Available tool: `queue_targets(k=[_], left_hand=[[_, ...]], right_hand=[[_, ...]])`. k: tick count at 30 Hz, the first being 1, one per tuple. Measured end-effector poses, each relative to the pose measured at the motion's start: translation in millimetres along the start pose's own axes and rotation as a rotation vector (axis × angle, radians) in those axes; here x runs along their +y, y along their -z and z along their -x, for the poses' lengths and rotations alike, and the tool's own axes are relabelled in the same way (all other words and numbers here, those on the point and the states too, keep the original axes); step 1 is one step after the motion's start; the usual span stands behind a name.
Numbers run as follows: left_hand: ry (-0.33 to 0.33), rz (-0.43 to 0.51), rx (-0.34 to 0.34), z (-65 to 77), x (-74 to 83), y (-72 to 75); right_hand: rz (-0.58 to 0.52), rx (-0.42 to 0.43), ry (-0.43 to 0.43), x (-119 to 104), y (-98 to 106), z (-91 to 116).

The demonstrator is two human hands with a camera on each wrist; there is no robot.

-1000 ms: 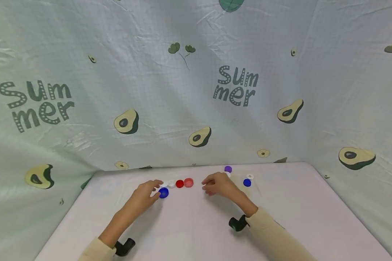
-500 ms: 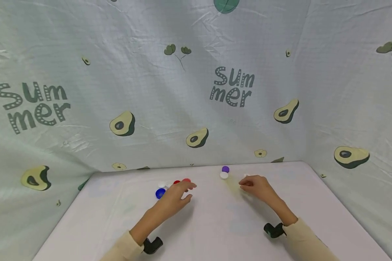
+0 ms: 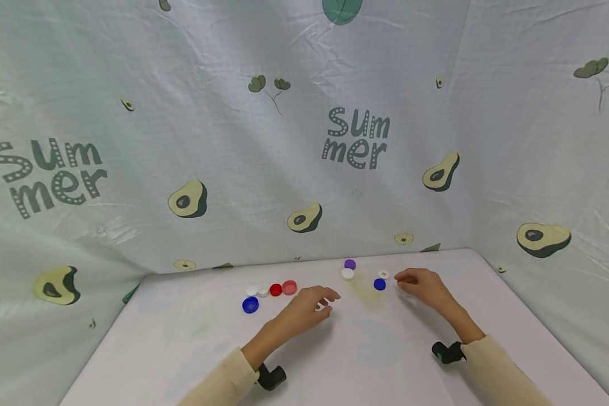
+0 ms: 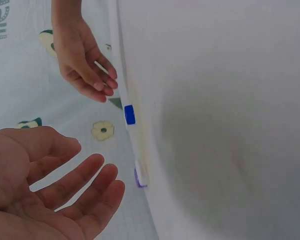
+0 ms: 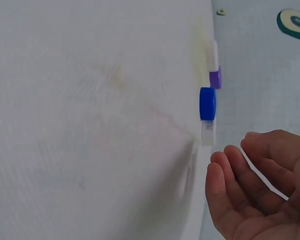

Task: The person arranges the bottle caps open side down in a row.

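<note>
My left hand (image 3: 304, 307) hovers over the middle of the table, right of the light red cap (image 3: 290, 287), its fingers loosely bent around nothing. Left of that cap lie a darker red cap (image 3: 276, 290), two white caps (image 3: 263, 290) and a larger blue cap (image 3: 251, 305). Just beside the small blue cap (image 3: 379, 284) and a white cap with a pattern (image 3: 383, 274), my right hand (image 3: 426, 287) hangs with relaxed fingers. In the right wrist view nothing sits between its fingers (image 5: 230, 175). A purple cap (image 3: 350, 264) and a white cap (image 3: 347, 274) lie further left.
The white-covered table (image 3: 375, 361) ends at a pale curtain (image 3: 233, 141) printed with avocados and lettering. A yellowish stain (image 3: 366, 294) marks the cover near the small blue cap. Each wrist carries a black camera (image 3: 271, 376).
Both hands have moved right: my left from beside the larger blue cap past the red caps, my right past the small blue cap. The caps appear in the same places on the table.
</note>
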State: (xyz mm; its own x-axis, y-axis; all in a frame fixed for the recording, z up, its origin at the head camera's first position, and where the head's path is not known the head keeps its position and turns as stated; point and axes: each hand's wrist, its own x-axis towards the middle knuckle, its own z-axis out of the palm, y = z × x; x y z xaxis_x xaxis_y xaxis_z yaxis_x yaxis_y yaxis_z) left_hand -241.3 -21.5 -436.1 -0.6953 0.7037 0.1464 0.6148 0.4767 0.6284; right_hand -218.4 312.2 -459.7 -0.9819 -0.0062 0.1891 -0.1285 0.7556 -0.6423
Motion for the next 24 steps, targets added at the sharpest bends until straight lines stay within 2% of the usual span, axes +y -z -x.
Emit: queue_targets(k=[5,12,19,24], left_hand=[[-0.021,0.077,-0.024,-20.2,6.5,-12.1],[-0.043,0.17,0.007,-55.7,8.9,-32.9],[0.062,0.249,0.04,-92.1,3.3,-61.0],[0.095,0.251,0.064,-113.9,3.2,-75.0]], right_hand=[[0.005,-0.02,-0.054,4.2,1.5,-4.1],[-0.03,-0.083,-0.182,6.4,-0.2,-17.7],[-0.025,-0.087,-0.236,12.0,-7.0,-23.9],[-0.028,-0.087,-0.207,11.4,-9.6,-27.2]])
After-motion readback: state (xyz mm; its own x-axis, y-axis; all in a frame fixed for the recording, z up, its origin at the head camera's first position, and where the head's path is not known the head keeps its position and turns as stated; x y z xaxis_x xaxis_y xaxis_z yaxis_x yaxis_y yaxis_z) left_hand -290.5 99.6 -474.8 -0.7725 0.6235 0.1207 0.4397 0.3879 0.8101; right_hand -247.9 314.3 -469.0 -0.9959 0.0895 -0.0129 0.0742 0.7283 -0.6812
